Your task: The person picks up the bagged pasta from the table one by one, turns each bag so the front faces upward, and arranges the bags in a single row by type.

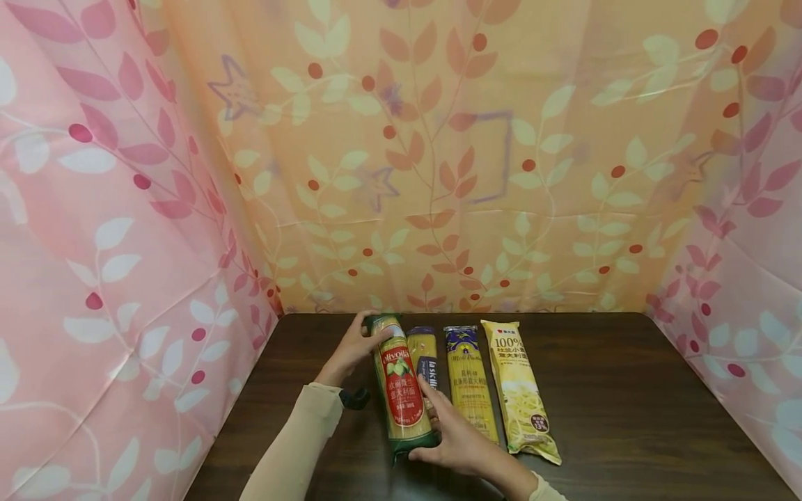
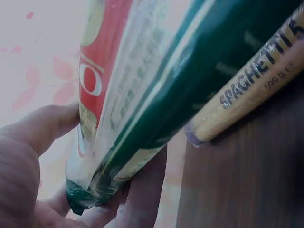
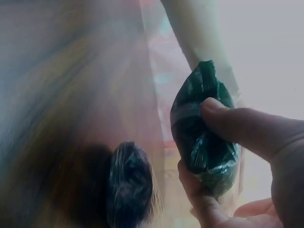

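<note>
A spaghetti pack (image 1: 401,383) with a red "olivoilà" label and green ends is held between both hands, tilted and raised off the table. My left hand (image 1: 354,351) grips its far end; in the left wrist view the thumb and fingers (image 2: 142,190) lie on opposite sides of the pack's end. At the near end my right hand (image 1: 457,438) pinches the green wrapper (image 3: 204,128), thumb across the end and fingers beneath. Just right of it lies a blue-and-yellow "la sicilia" spaghetti pack (image 1: 424,344), partly hidden by the held pack and right hand.
Two more pasta packs lie further right: one yellow with a blue top (image 1: 470,390), one pale yellow marked "100%" (image 1: 520,390). All are on a dark wooden table (image 1: 626,403). Patterned curtains (image 1: 438,174) stand behind and at both sides.
</note>
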Available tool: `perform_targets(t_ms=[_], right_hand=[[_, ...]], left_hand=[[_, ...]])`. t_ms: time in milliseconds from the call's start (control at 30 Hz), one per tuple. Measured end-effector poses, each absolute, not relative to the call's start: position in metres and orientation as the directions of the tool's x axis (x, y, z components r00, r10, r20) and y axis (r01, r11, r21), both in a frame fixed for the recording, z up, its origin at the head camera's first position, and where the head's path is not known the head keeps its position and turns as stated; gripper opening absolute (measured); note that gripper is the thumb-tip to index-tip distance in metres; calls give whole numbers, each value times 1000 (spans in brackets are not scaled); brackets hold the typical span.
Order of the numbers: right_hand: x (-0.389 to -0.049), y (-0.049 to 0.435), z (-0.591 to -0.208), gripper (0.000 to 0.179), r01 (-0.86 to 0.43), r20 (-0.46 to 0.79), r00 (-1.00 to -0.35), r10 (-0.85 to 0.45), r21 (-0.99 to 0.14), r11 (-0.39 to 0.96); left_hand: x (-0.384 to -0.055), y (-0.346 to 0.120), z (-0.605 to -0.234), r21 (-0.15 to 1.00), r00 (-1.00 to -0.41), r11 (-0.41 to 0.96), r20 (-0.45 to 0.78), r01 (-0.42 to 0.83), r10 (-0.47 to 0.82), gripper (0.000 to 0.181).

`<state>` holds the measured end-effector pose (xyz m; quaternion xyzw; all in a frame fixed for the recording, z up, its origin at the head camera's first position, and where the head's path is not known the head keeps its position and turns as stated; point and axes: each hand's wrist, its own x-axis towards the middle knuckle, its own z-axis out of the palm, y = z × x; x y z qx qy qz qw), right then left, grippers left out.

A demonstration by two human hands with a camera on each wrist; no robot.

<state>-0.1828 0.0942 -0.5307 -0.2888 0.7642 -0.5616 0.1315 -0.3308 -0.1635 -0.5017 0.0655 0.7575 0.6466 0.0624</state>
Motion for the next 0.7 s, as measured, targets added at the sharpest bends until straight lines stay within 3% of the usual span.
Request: perform_targets(t_ms=[200,433,700], right_hand=[[-184,88,-529,125,-246,73,-807,-586,-944,221],[-185,79,-532,118,-266,78,-786,-614,-938,221],[-187,52,-532,115,-299,71,-834,-547,-892,339]], left_hand=[[-333,-167,-505,986,-975,165,-40,-4,219,62],[-337,-172,-507,980,-969,197,-55,-6,242,68],[-346,-178,-512,971,-975,235,-86,-36,207,69]])
